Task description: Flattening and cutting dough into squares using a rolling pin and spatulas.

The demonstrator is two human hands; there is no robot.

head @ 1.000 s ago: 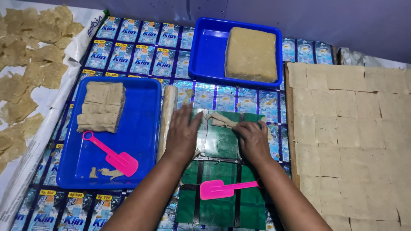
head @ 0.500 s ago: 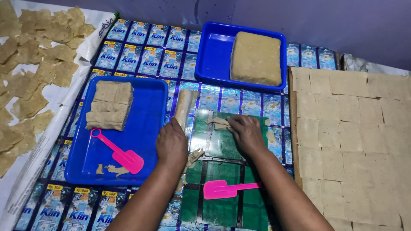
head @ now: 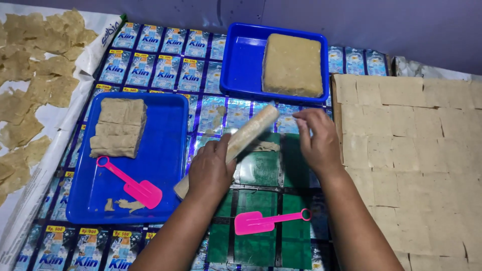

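Note:
My left hand [head: 211, 168] grips a long dough-coated rolling pin [head: 249, 133], lifted at a slant over the green plastic work sheet [head: 261, 211]. My right hand [head: 315, 138] hovers beside the pin's far end, fingers curled, holding nothing that I can see. A small smear of dough [head: 264, 146] lies on the sheet under the pin. A pink plastic scraper [head: 261, 221] rests on the green sheet near me.
A blue tray [head: 165, 170] at left holds cut dough slabs [head: 120, 128] and a second pink scraper [head: 131, 183]. Another blue tray [head: 246, 65] at the back holds a dough block [head: 292, 65]. Thin dough squares [head: 416, 160] cover the right; ragged pieces [head: 35, 75] lie far left.
Both hands were pressing on the green sheet. The left hand has since picked up the rolling pin and raised it, and the right hand has lifted off toward the pin's far end.

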